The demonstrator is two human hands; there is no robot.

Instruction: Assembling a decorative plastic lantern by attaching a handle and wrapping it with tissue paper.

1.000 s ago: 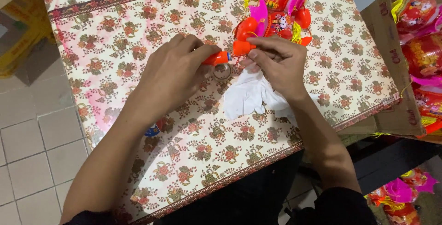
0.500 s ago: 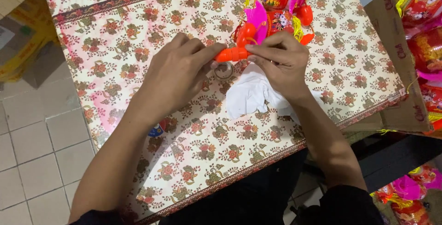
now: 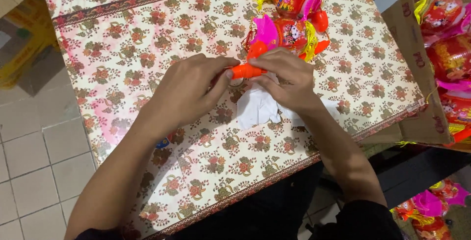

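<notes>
Now | left hand point(image 3: 189, 90), right hand point(image 3: 287, 78): fingers clamped on orange handle point(image 3: 244, 71) | brown carton point(image 3: 409, 73) at right

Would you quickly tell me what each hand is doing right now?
Left hand: closed on the orange plastic piece.
Right hand: closed on the same piece from the other end.

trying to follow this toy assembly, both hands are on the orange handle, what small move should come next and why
Probably a short push or twist of the orange handle. The left hand pinches its near end and the right hand covers the far end, just below the red and pink lantern toy. Whether the parts have already joined is hidden under the fingers.
</notes>
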